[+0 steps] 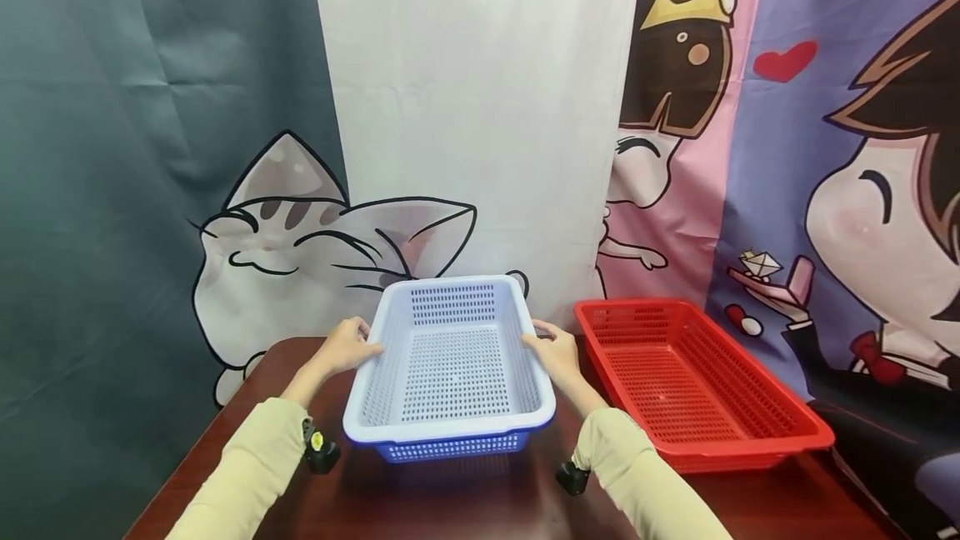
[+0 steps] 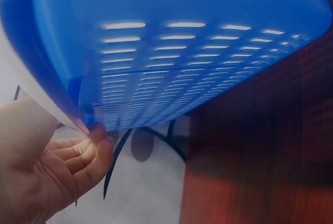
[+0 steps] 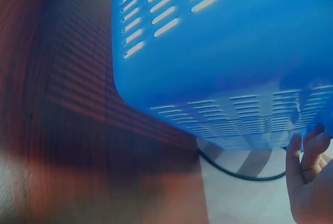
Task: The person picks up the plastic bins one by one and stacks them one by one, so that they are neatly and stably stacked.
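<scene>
A rectangular plastic basket, pale inside and blue outside with slotted walls, is held up off the table between both hands. On its left rim, my left hand grips with the thumb over the top and the fingers curled beneath. My right hand grips the opposite rim the same way. From below, the left wrist view shows the basket's blue side and the left hand's fingers under the rim. In the right wrist view the right hand is partly cut off at the frame edge.
A larger red plastic basket stands on the dark red-brown table to the right, close to my right forearm. Behind the table hangs a cartoon-printed curtain. The basket's slotted shadow falls on the tabletop.
</scene>
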The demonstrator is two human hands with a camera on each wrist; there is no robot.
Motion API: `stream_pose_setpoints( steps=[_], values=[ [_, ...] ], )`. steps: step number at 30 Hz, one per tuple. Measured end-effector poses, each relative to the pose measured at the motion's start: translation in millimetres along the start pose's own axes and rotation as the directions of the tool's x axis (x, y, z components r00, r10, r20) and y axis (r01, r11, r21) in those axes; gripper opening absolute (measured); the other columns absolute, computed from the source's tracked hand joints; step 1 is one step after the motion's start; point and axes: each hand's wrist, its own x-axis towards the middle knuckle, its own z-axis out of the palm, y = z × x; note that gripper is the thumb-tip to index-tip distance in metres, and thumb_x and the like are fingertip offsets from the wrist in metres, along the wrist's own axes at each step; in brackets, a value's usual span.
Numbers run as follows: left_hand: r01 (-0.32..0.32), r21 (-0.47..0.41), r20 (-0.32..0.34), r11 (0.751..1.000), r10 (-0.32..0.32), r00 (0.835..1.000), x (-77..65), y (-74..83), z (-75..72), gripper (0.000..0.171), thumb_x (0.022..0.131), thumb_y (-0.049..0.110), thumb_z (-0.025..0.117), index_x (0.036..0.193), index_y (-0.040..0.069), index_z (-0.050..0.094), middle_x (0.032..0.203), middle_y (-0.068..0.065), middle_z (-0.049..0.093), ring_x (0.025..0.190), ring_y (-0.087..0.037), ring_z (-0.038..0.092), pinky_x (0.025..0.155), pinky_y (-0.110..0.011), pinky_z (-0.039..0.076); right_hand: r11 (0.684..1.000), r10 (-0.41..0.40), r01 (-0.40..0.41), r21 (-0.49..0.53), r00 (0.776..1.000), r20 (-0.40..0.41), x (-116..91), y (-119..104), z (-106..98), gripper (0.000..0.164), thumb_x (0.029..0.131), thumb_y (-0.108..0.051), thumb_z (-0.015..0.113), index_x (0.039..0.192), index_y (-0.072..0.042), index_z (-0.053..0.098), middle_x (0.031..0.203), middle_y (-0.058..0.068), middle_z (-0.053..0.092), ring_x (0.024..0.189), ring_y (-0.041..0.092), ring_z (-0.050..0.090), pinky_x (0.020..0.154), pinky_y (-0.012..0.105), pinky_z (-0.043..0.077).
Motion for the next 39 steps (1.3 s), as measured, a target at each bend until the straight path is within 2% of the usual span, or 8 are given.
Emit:
stream_pose_setpoints(
  steps=[10,15,18,23,29,33,36,39],
  values=[
    [-0.028,0.033,-0.014,0.999,0.028,1.000,11.0,8.4,25.6,0.025,0.077,0.008,0.070,0.087,-0.011,0.058,0.072,-0.017,0.064,0.059,-0.017,0.061,0.054,-0.026,0.051,0.998,0.047,-0.050,-0.044,0.997,-0.058,-2,22,-15,0.039,0.082,-0.018,0.070,0.114,0.004,0.069,0.113,0.025,0.069,0.075,0.014,0.065,0.067,0.023,0.055],
    [-0.003,0.027,0.008,1.000,0.003,1.000,8.8,1.8,41.5,0.024,0.078,0.008,0.071,0.087,-0.011,0.058,0.073,-0.016,0.064,0.059,-0.016,0.062,0.054,-0.027,0.053,0.995,0.083,-0.086,-0.054,0.994,-0.067,-7,34,-15,0.039,0.080,-0.017,0.070,0.112,0.004,0.069,0.109,0.024,0.070,0.073,0.015,0.066,0.067,0.027,0.057],
    [0.004,0.034,-0.007,0.999,-0.004,1.000,8.4,1.8,45.9,0.025,0.077,0.007,0.071,0.088,-0.011,0.058,0.072,-0.016,0.064,0.060,-0.017,0.062,0.055,-0.028,0.053,0.990,0.111,-0.115,-0.083,0.992,-0.055,-8,38,-15,0.040,0.080,-0.019,0.069,0.114,0.002,0.068,0.111,0.024,0.070,0.076,0.018,0.066,0.069,0.030,0.057],
    [-0.052,0.036,-0.046,0.998,0.054,0.997,11.2,7.2,53.0,0.026,0.074,0.006,0.070,0.086,-0.011,0.055,0.075,-0.020,0.064,0.062,-0.021,0.063,0.056,-0.030,0.055,0.979,0.152,-0.158,-0.127,0.987,-0.054,-6,41,-18,0.044,0.083,-0.023,0.066,0.122,-0.003,0.065,0.117,0.023,0.066,0.083,0.024,0.066,0.072,0.033,0.057],
    [-0.028,0.011,-0.092,1.000,0.029,0.995,11.9,9.7,63.7,0.024,0.078,0.006,0.068,0.089,-0.010,0.054,0.075,-0.019,0.062,0.062,-0.022,0.062,0.055,-0.030,0.054,0.977,0.184,-0.181,-0.112,0.983,0.017,-4,37,-27,0.046,0.086,-0.019,0.061,0.127,0.002,0.059,0.117,0.027,0.064,0.084,0.025,0.067,0.073,0.036,0.058],
    [-0.022,-0.007,-0.128,1.000,0.021,0.992,11.1,10.1,67.2,0.026,0.079,0.008,0.066,0.092,-0.011,0.054,0.074,-0.018,0.060,0.064,-0.023,0.061,0.057,-0.032,0.054,0.982,0.173,-0.167,-0.094,0.983,0.063,-6,33,-34,0.045,0.086,-0.016,0.061,0.125,0.007,0.059,0.116,0.029,0.065,0.083,0.023,0.067,0.074,0.036,0.058],
    [-0.005,0.006,-0.116,1.000,0.005,0.993,8.9,9.6,67.6,0.027,0.082,0.010,0.064,0.094,-0.011,0.054,0.075,-0.019,0.061,0.065,-0.023,0.062,0.058,-0.032,0.054,0.986,0.152,-0.143,-0.086,0.983,0.105,-8,33,-38,0.045,0.087,-0.016,0.063,0.125,0.008,0.059,0.115,0.030,0.065,0.082,0.024,0.069,0.073,0.037,0.059],
    [0.020,0.078,-0.065,0.997,-0.015,0.998,6.4,10.9,65.2,0.027,0.086,0.014,0.063,0.096,-0.010,0.054,0.080,-0.020,0.063,0.067,-0.023,0.064,0.058,-0.032,0.055,0.988,0.143,-0.131,-0.086,0.978,0.149,-11,35,-40,0.044,0.089,-0.017,0.064,0.125,0.008,0.059,0.115,0.030,0.065,0.082,0.023,0.069,0.073,0.038,0.059]
  ],
)
